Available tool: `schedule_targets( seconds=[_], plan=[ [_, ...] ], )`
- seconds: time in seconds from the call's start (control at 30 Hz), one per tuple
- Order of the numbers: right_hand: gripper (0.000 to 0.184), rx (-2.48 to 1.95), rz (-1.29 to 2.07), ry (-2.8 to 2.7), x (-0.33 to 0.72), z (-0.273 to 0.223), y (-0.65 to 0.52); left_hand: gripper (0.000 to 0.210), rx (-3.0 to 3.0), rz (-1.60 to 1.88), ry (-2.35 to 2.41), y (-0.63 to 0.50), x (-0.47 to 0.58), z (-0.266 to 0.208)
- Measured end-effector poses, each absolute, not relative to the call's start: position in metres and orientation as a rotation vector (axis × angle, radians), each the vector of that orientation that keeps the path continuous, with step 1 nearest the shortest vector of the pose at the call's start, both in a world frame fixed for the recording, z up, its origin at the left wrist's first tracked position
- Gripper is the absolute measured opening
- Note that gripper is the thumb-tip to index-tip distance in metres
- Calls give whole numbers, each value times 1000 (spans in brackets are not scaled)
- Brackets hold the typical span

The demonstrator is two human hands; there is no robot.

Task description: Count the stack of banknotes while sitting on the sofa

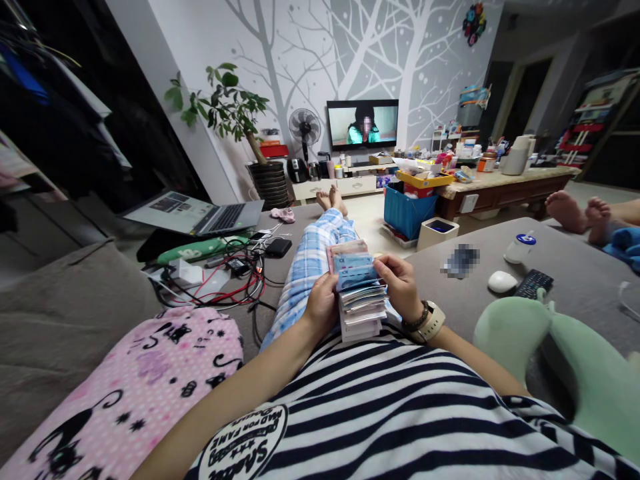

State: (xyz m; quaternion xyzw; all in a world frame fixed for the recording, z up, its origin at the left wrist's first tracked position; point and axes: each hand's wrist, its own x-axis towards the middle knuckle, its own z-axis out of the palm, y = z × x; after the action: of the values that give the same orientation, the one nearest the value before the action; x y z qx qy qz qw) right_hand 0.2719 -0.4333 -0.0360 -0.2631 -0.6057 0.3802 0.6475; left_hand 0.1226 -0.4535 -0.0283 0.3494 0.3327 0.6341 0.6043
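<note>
A thick, layered stack of printed paper slips [361, 308], blue and pinkish like tickets, is held over my lap. My left hand [321, 301] grips its left edge, with the thumb on the front. On the other side, my right hand [400, 283] pinches the right edge of a blue slip [356, 268] near the top between thumb and fingers. Pale slip edges overlap in rows below the blue one, and a pink slip [345, 248] shows behind it. Small print on the slips is unreadable. My right wrist wears a watch [431, 324] and a dark bracelet.
On the left lie a laptop [200, 215], tangled cables [245, 273] and a pink cat-patterned cushion [165, 373]. To the right are a blurred-out phone-like item [461, 261], a white mouse [503, 282], a jar [520, 249] and a green neck pillow [515, 327]. Another person's feet [567, 211] rest at far right.
</note>
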Motion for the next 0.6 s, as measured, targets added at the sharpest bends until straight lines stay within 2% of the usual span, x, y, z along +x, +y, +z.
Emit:
schedule_targets(
  seconds=[0.27, 0.6],
  plan=[
    [38, -582, 909, -1377, 273, -36, -434, 26, 772, 1450, 738, -455, 123, -27],
    [47, -594, 871, -1375, 273, -35, -429, 18, 760, 1467, 730, -457, 125, -26]
  ],
)
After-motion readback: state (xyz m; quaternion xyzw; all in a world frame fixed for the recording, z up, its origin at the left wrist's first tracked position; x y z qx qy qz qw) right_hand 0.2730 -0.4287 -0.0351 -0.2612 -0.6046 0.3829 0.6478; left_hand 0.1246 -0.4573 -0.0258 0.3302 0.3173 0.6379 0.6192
